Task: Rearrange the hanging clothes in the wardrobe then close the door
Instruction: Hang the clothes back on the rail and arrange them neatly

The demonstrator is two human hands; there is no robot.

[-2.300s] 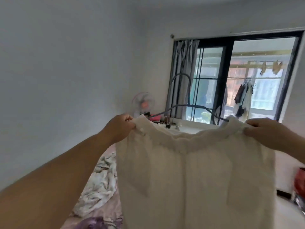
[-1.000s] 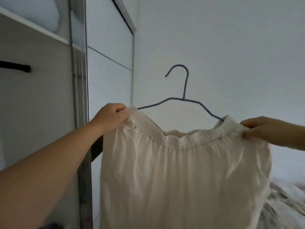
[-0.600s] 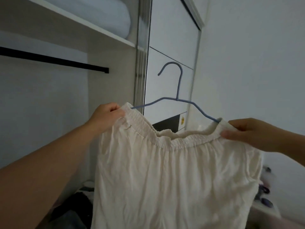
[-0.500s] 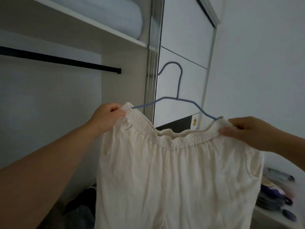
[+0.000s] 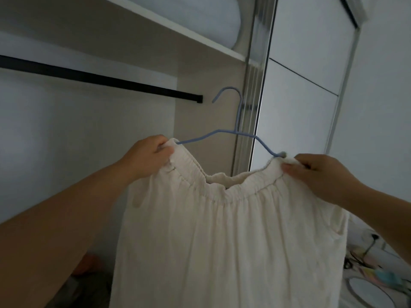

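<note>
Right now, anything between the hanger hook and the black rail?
Nothing visible. The blue hanger carries the cream garment, gripped by left hand and right hand. Its hook sits just right of the black rail end, with bare wardrobe wall between.

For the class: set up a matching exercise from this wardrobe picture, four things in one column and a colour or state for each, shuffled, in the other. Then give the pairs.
Column one:
1. hanger
2. rail
3. garment
4. left hand

Column two:
A. cream, with a gathered elastic waistband
B. black, bare, fixed under the shelf
C. pale blue wire, hook free in the air
D. gripping one end of the waistband

Pairs: 1-C, 2-B, 3-A, 4-D
</note>
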